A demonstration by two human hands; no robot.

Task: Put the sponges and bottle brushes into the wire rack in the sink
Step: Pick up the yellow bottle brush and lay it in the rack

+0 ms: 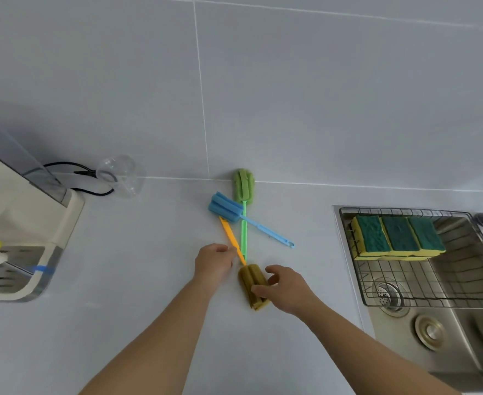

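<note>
Single head view looks steeply down, fairly close, perhaps tilted, at counter [149, 280] and sink [405, 332].

Even, soft daylight; faint shadows; wide-angle bending edges; perhaps slightly blurred.

In front of me the pale counter [137, 280] carries three crossed bottle brushes: orange brush [253, 286], green brush [243, 186] against the wall, blue brush [225, 207] over both handles. At my left stand a clear cup [120, 175] and a water dispenser [20, 223].
</note>
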